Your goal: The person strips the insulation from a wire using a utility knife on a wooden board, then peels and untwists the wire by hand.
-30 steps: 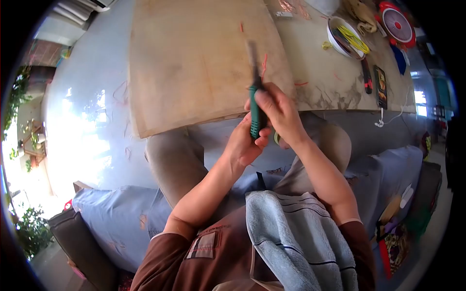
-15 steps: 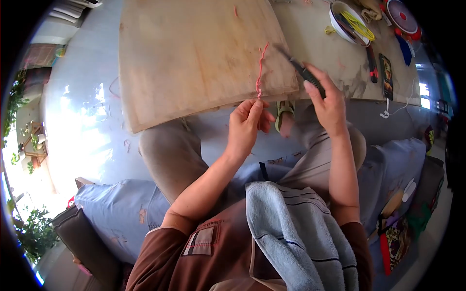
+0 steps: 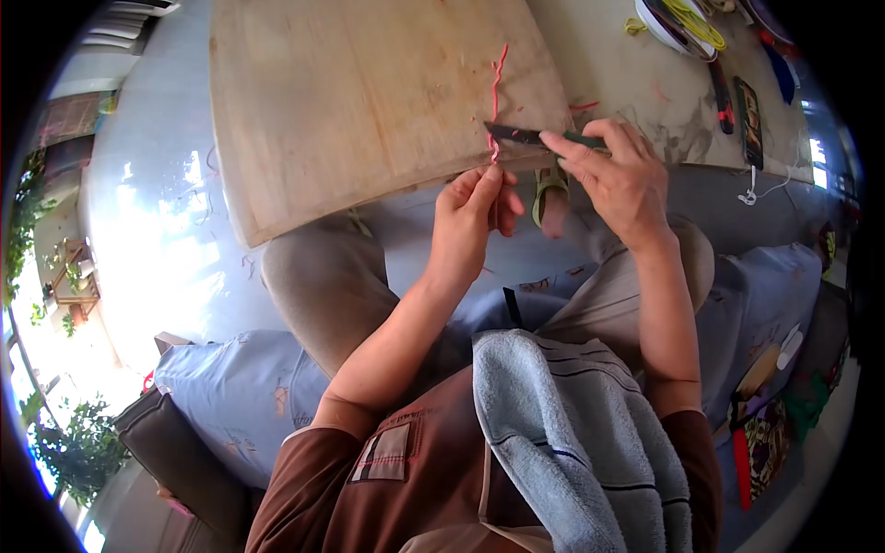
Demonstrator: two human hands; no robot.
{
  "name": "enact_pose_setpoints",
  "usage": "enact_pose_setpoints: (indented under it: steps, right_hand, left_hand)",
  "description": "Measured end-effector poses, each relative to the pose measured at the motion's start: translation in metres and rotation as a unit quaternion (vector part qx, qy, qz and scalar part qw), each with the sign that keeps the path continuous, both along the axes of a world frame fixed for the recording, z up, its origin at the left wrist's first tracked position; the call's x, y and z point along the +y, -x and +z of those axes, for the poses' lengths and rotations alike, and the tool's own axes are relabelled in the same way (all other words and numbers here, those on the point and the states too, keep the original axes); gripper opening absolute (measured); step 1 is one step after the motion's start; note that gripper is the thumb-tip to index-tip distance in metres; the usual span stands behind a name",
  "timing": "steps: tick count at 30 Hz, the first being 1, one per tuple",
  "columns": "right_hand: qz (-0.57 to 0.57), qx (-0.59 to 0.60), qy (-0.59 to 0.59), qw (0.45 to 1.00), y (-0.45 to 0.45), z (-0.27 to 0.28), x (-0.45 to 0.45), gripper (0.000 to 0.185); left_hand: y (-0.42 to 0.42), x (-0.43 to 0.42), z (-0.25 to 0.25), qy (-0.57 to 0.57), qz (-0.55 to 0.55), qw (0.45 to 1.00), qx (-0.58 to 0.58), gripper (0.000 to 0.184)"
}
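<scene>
My left hand [image 3: 468, 205] pinches the near end of the red cord [image 3: 500, 78], which stretches over the wooden board [image 3: 369, 101]. My right hand [image 3: 623, 180] grips the dark-bladed tool [image 3: 516, 135], its blade crossing the cord

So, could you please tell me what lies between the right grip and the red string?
The knife: in the head view, its blade extends from the right grip across the red string; whether they touch is unclear.

We see a pinkish-red cord [image 3: 496, 92], a dark-bladed knife [image 3: 518, 135], a tan board [image 3: 369, 101], a brown shirt [image 3: 309, 479] and a pale blue towel [image 3: 535, 396] (dark stripes cross it).
</scene>
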State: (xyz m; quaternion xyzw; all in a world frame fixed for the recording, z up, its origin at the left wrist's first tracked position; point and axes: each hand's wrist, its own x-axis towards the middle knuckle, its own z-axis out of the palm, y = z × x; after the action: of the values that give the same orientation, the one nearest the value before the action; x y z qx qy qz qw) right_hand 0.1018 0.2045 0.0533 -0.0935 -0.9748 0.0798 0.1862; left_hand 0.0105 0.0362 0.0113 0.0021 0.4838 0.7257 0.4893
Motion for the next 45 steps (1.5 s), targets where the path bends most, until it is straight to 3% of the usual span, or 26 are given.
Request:
enact_pose_setpoints:
  steps: [8,14,20,45]
  right_hand:
    - [0.008,-0.065,0.094,0.993,0.000,0.006,-0.012,0.028]
    - [-0.014,0.014,-0.017,1.000,0.000,-0.006,-0.001,0.030]
    - [0.003,-0.018,0.040,0.999,0.000,-0.001,-0.008,0.030]
    - [-0.056,0.048,0.013,0.997,0.002,-0.021,-0.023,0.024]
  left_hand:
    - [0.000,0.002,0.000,0.016,0.002,1.000,0.020,0.025]
    - [0.002,0.000,-0.001,0.007,-0.006,1.000,0.002,0.024]
    - [0.002,-0.001,0.001,0.005,-0.006,1.000,-0.009,0.024]
    - [-0.002,0.004,-0.004,0.009,0.020,1.000,0.018,0.026]
